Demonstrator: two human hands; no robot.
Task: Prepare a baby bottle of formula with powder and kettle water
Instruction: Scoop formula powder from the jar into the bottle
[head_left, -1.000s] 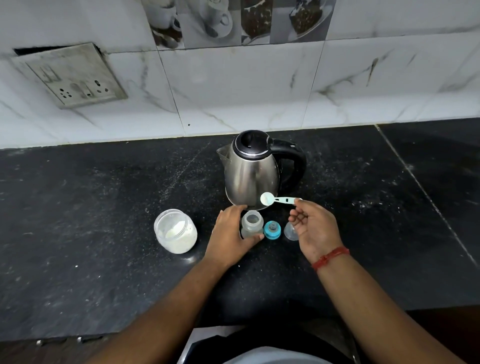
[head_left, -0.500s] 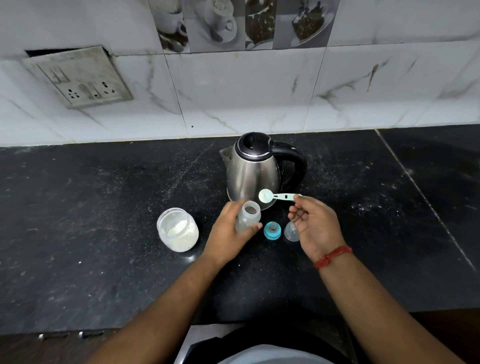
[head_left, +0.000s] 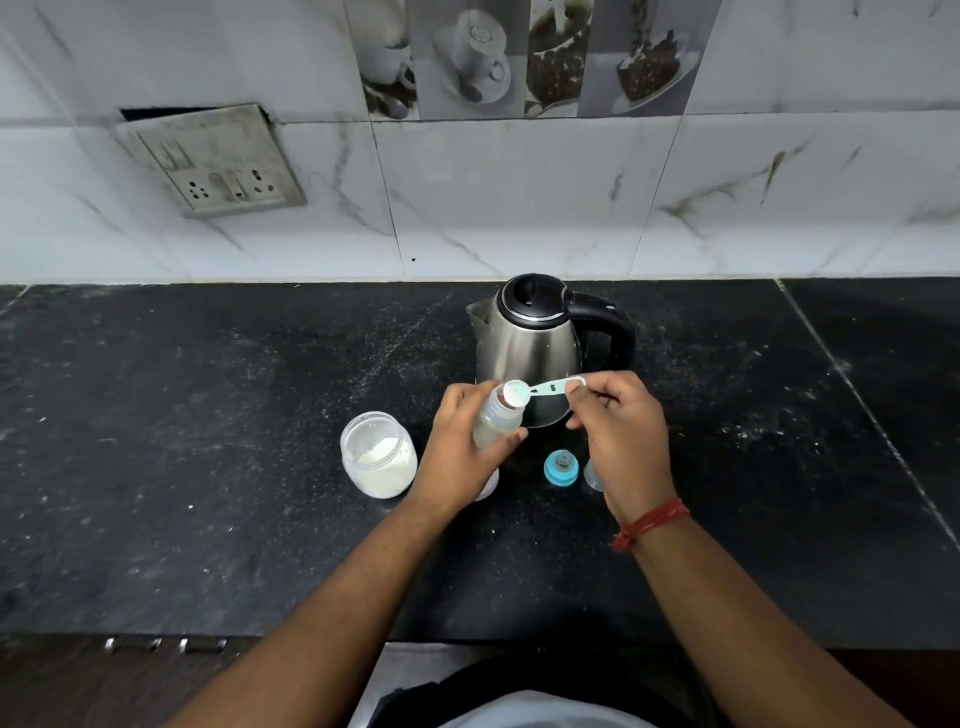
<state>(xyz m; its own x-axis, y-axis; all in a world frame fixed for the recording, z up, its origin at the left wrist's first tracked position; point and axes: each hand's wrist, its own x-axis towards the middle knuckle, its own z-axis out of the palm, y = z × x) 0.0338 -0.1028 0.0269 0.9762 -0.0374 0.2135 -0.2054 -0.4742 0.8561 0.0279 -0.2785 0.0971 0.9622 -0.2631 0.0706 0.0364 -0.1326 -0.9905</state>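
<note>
While lifted and tilted, baby bottle (head_left: 497, 420) clamped in left hand (head_left: 460, 452), raised off counter (head_left: 208, 441) since a second ago. Scoop (head_left: 543, 388) pinched by right hand (head_left: 623, 441), now touching bottle mouth: powder transfer imminent. Beyond: powder jar (head_left: 378, 454), kettle (head_left: 530, 343).

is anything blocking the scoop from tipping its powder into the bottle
Nothing visible does. The scoop, held by the right hand, sits right at the open mouth of the bottle, which the left hand holds tilted toward it.
</note>
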